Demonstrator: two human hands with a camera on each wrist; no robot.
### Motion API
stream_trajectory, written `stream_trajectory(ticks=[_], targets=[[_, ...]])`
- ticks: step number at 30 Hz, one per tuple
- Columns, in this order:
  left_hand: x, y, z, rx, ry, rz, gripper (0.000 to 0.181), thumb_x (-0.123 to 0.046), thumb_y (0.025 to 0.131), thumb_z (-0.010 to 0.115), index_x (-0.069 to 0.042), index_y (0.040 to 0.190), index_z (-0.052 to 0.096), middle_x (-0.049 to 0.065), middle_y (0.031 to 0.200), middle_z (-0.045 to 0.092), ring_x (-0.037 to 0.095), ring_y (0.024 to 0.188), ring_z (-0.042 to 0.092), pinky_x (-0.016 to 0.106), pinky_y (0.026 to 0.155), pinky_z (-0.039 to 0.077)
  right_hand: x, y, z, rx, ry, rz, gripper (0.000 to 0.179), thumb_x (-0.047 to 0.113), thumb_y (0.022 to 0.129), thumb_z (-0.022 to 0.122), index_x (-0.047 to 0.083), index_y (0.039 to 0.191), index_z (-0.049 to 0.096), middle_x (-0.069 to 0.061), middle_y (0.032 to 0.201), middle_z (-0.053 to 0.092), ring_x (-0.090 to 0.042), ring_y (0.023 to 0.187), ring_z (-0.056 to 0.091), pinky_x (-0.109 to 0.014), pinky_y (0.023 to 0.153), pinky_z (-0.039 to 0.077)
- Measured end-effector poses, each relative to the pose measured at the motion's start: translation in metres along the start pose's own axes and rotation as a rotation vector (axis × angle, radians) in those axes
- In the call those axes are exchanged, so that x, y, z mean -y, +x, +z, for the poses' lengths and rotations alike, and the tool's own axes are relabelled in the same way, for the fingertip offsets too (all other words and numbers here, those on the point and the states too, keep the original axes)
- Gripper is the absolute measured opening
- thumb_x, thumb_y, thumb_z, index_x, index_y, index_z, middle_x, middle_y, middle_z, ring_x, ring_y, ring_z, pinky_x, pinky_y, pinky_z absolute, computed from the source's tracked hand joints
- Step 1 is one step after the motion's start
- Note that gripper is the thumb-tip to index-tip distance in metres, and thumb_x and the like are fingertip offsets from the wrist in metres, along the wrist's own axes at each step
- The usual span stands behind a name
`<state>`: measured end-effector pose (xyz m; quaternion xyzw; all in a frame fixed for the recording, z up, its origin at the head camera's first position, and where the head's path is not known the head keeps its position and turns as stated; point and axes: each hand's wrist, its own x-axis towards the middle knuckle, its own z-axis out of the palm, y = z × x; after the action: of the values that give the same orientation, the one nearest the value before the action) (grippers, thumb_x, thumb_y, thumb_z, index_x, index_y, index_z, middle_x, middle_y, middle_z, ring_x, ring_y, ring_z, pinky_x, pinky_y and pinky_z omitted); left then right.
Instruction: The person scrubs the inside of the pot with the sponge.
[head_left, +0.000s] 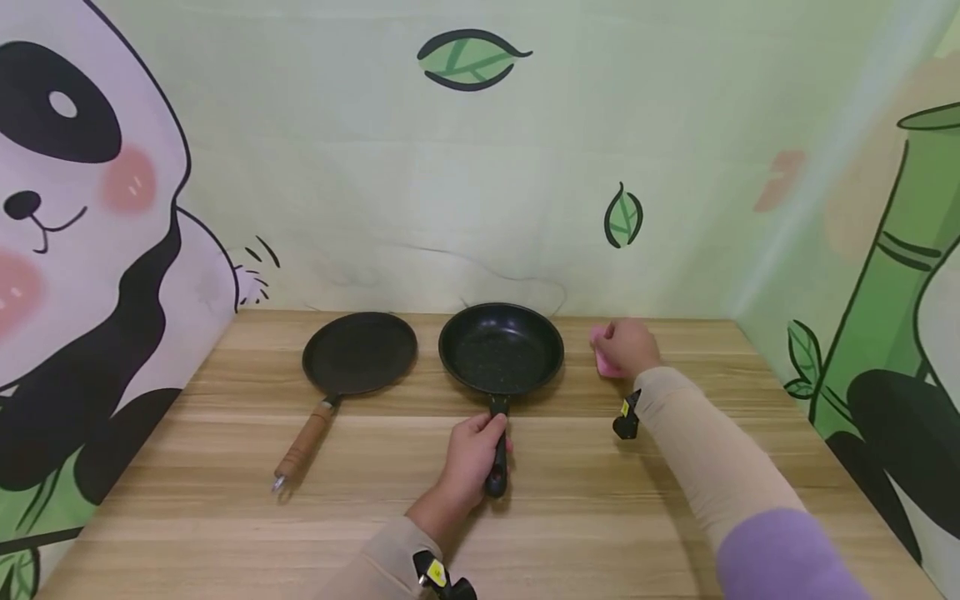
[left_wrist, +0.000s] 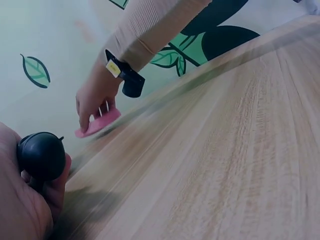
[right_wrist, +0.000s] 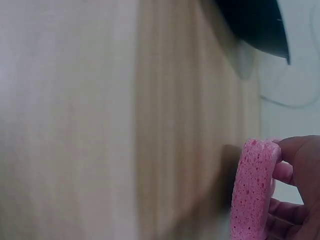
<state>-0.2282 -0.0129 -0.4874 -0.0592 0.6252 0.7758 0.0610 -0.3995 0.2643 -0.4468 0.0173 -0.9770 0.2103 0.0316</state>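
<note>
A black frying pan (head_left: 501, 350) sits at the middle of the wooden table, its handle pointing toward me. My left hand (head_left: 474, 454) grips that handle (head_left: 497, 475); the left wrist view shows the fingers wrapped around its rounded end. To the right of the pan, my right hand (head_left: 632, 346) pinches a pink sponge (right_wrist: 254, 192) between thumb and fingers. In the left wrist view the sponge (left_wrist: 100, 123) is tilted, close over the table top, and a shadow falls beneath it.
A flat black griddle pan (head_left: 360, 354) with a wooden handle (head_left: 303, 446) lies left of the frying pan. Behind the wooden table (head_left: 225, 533) stands a pale green wall (head_left: 337, 167) with painted leaves, a panda and bamboo. A dark wrist camera (head_left: 626, 417) is strapped to the right sleeve.
</note>
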Motion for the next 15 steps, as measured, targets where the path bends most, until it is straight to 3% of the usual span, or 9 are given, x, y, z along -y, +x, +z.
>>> stream_trajectory(ticks=[9, 13, 15], targets=[[-0.003, -0.001, -0.001, 0.007, 0.052, -0.034, 0.036, -0.023, 0.103, 0.055, 0.008, 0.118, 0.063, 0.004, 0.071, 0.06, 0.014, 0.052, 0.052, 0.025, 0.047, 0.049, 0.0, -0.001, 0.02, -0.047, -0.06, -0.01, 0.036, 0.034, 0.1, 0.061, -0.002, 0.097, 0.065, -0.022, 0.098, 0.067, -0.037, 0.091, 0.06, -0.05, 0.086, 0.049], [-0.002, 0.001, -0.001, 0.01, 0.092, -0.02, 0.035, -0.023, 0.103, 0.054, 0.008, 0.116, 0.063, 0.005, 0.071, 0.06, 0.015, 0.052, 0.054, 0.026, 0.048, 0.05, 0.002, -0.001, 0.023, -0.058, -0.075, 0.009, 0.036, 0.035, 0.1, 0.059, 0.0, 0.097, 0.062, -0.022, 0.097, 0.064, -0.038, 0.091, 0.058, -0.05, 0.085, 0.049], [-0.002, 0.002, -0.001, 0.011, 0.154, 0.012, 0.034, -0.023, 0.103, 0.053, 0.008, 0.11, 0.065, 0.005, 0.07, 0.061, 0.016, 0.052, 0.056, 0.027, 0.05, 0.051, 0.003, -0.002, 0.024, -0.059, -0.082, 0.018, 0.036, 0.036, 0.101, 0.059, 0.0, 0.098, 0.061, -0.023, 0.097, 0.063, -0.039, 0.092, 0.058, -0.051, 0.086, 0.049]])
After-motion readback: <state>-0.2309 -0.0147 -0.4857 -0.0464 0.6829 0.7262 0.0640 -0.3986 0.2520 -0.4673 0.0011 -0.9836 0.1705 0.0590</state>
